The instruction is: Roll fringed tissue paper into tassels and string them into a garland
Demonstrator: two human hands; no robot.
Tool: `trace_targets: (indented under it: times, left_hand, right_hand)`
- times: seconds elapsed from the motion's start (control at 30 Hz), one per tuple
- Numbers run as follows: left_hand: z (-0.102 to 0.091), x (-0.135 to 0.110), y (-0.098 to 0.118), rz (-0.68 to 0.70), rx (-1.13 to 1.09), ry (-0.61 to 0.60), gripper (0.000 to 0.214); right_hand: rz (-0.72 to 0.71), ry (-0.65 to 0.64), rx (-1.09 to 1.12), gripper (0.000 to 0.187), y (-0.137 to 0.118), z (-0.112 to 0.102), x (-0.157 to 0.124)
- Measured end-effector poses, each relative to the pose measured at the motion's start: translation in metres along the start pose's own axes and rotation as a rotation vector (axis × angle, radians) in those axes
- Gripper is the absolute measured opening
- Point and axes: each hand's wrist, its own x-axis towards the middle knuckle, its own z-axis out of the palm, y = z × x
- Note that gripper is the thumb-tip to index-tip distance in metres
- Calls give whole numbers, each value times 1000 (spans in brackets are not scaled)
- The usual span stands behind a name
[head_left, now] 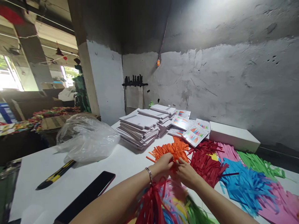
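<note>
My left hand [163, 164], with a silver bracelet at the wrist, and my right hand [186, 173] are close together at the near edge of a heap of orange fringed paper tassels [171, 149]. Fingers of both hands are pinched on the orange paper, and part of it is hidden beneath them. Below my forearms hangs a bunch of multicoloured tassels, with dark red strips [153, 203] in front and green ones [198, 211] to the right. Dark red tassels [207, 165] lie just right of my right hand, and blue tassels [247, 183] spread farther right.
Stacked white cards [139, 121] stand behind my hands, beside printed packets [195, 134] and a long white box [233, 137]. On the left lie a plastic bag [88, 137], a black-and-yellow cutter knife [56, 175] and a dark phone [86, 197]. Green and pink tassels [259, 163] fill the right side.
</note>
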Motion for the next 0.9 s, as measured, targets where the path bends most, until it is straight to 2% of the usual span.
trace_targets:
  times: [0.07,0.13,0.27,0.3,0.4,0.47,0.57,0.63,0.7,0.83,0.9]
  left_hand:
    - [-13,9,2,-58,-102,14,30]
    - [-35,19,5,-121,-222,47,31]
    - [-95,34,15,-192,-466,148,32]
    - [-113,34,19,-194,-521,179,32]
    - [-163,26,33,-181,-657,278,30]
    - [-193,18,41,-162,-725,338,30]
    - [-221,10,51,-128,-784,417,31]
    - [-224,11,55,-117,-794,447,31]
    - [-212,19,57,-118,-793,441,30]
    - [-170,48,64,-93,-768,359,30]
    - [-152,63,69,-61,-734,304,30]
  right_hand:
    - [30,-5,25,16,5,-2,-6]
    - [85,0,45,17,14,-7,-14]
    - [204,34,78,9,33,-23,-39]
    - [234,48,87,9,37,-28,-46]
    - [325,101,132,31,50,-44,-69]
    - [395,134,177,36,61,-56,-90]
    - [507,154,265,33,77,-75,-129]
    - [575,144,344,25,85,-90,-159]
    - [626,121,462,18,89,-108,-189]
    - [720,110,732,39,86,-135,-247]
    - [792,283,733,37,80,-137,-272]
